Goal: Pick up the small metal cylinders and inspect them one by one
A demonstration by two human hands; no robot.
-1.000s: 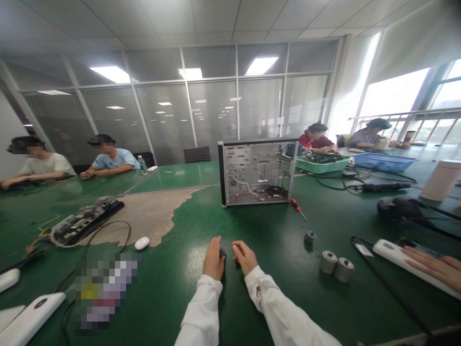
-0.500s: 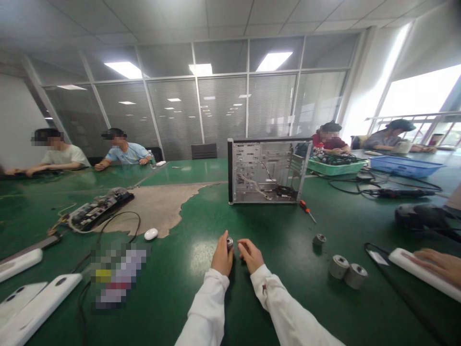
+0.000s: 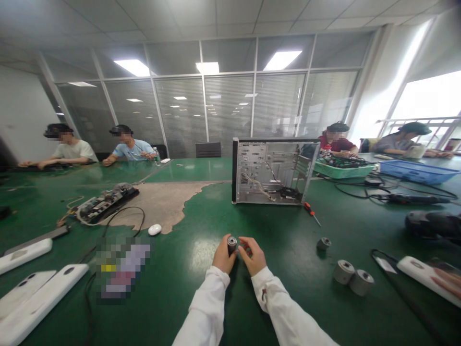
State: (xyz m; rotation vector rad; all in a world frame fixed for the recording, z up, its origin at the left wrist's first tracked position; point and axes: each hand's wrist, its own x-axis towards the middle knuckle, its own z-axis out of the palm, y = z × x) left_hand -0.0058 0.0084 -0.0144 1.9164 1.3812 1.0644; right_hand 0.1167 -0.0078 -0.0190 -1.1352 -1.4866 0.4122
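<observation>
My left hand (image 3: 224, 257) is closed around a small grey metal cylinder (image 3: 232, 243), held upright with its round end facing up and a dark hole at the centre. Close by on the right, my right hand (image 3: 253, 255) has its fingers bent and its thumb and forefinger apart, with nothing visible between them. Beyond both hands stands an open computer case (image 3: 273, 173) with wires and a dark fan inside. Similar metal cylinders lie to the right: a small one (image 3: 323, 243) and two larger ones, one (image 3: 343, 272) touching the other (image 3: 362, 282).
An orange-handled screwdriver (image 3: 311, 214) lies beside the case. Green (image 3: 345, 169) and blue (image 3: 419, 171) baskets stand far right. A white oval object (image 3: 154, 229), a circuit assembly (image 3: 108, 203) and white devices (image 3: 46, 302) lie left. Another person's hand (image 3: 448, 283) rests far right; several people sit around.
The view has shifted slightly left, so things appear further right. The cylinder in my left hand shows more of its body above the fingers. My right hand stays close beside it.
</observation>
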